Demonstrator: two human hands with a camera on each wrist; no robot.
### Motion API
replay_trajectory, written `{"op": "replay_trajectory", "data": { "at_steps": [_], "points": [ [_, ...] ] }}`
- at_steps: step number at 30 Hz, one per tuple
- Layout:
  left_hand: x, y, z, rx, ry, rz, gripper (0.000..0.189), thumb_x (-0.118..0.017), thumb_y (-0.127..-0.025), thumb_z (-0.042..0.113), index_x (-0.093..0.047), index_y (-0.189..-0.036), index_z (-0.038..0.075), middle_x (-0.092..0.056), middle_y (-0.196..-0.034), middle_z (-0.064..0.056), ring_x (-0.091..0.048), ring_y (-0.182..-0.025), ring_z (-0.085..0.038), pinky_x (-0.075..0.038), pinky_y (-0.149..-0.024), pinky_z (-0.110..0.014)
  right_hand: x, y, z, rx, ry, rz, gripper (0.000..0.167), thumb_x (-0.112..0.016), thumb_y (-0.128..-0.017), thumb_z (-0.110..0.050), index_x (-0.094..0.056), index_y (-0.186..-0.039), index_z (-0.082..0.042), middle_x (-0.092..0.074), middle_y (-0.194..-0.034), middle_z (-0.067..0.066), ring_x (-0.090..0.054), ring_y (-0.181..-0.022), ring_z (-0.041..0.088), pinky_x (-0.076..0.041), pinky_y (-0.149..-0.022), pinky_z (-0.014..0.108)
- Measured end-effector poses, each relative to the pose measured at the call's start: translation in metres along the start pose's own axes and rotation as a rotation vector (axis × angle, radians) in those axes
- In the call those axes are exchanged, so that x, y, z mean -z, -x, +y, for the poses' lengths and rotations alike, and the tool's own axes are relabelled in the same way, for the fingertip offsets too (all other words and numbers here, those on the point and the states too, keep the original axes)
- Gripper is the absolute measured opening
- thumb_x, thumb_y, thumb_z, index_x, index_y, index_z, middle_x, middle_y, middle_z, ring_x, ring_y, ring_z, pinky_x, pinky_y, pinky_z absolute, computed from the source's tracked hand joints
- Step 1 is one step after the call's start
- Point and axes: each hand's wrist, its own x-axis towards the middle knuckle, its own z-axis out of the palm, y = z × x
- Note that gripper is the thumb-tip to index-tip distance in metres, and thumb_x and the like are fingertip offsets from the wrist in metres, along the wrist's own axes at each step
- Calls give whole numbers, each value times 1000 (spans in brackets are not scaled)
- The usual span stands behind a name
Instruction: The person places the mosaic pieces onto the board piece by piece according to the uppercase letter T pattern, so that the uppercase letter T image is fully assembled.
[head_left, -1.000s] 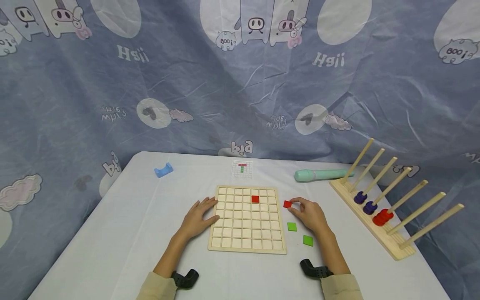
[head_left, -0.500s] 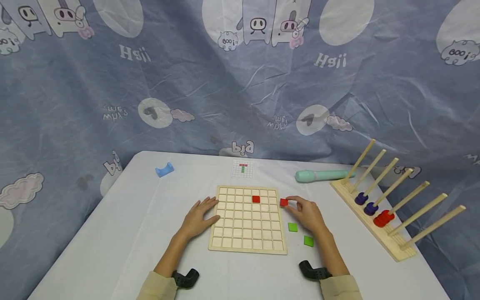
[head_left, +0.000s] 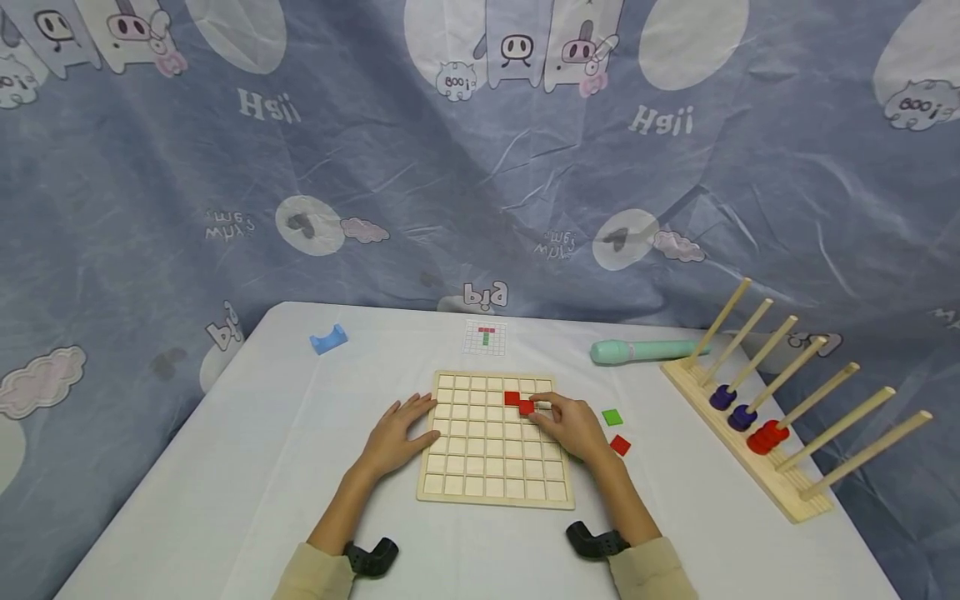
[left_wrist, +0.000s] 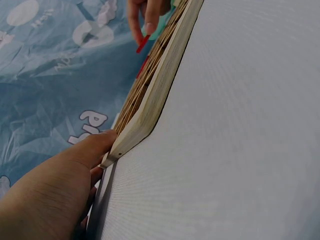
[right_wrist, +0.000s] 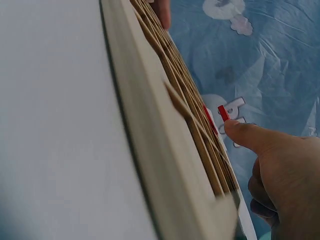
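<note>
The wooden grid board lies mid-table. One red square tile sits in a cell near its far side. My right hand pinches a second red tile between thumb and fingertips, over the board just right of and nearer than the seated one. In the left wrist view that held tile is tilted and raised above the grid. My left hand rests at the board's left edge, fingers spread, with the thumb on the rim. In its own wrist view the left hand touches the board's corner.
A green tile and a loose red tile lie right of the right hand. A printed grid card lies behind the board. Further out are a blue curved piece, a mint-green cylinder and a peg stand with rings.
My right hand has carried the red tile leftward from beside the board to over it. A green and a red tile now show right of the arm; two nearer green tiles are now hidden.
</note>
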Motion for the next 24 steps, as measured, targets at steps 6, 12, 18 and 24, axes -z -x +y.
{"op": "replay_trajectory", "data": {
  "at_steps": [6, 12, 18, 24],
  "points": [
    [1, 1, 2, 0, -6, 0, 59, -63, -85, 42, -50, -134, 11, -45, -139, -4, -33, -132, -23, -18, -111, -45, -15, -11, -14, 16, -34, -7, 33, -69, -83, -35, -67, -110, -17, -37, -49, -8, -29, -42, 6, -26, -39, 22],
    [2, 1, 2, 5, -5, -6, 59, -63, -85, 42, -50, -134, 11, -44, -139, -4, -33, -132, -22, -18, -111, -45, -24, -19, -20, 17, -47, 19, 32, -70, -82, -33, -68, -109, -16, -36, -49, -10, -28, -42, 6, -25, -39, 22],
    [2, 1, 1, -8, 5, 14, 58, -64, -84, 39, -51, -133, 10, -45, -138, -5, -34, -132, -24, -18, -110, -46, -30, -25, -21, 15, -45, 39, 32, -70, -82, -34, -68, -109, -16, -37, -48, -9, -27, -42, 5, -24, -38, 21],
    [1, 0, 1, 0, -5, 5, 58, -64, -85, 41, -50, -133, 12, -45, -139, -4, -33, -132, -24, -18, -111, -46, -37, -30, -21, 3, -20, 68, 33, -71, -81, -34, -68, -108, -17, -37, -49, -7, -28, -42, 6, -24, -38, 22]
  ]
}}
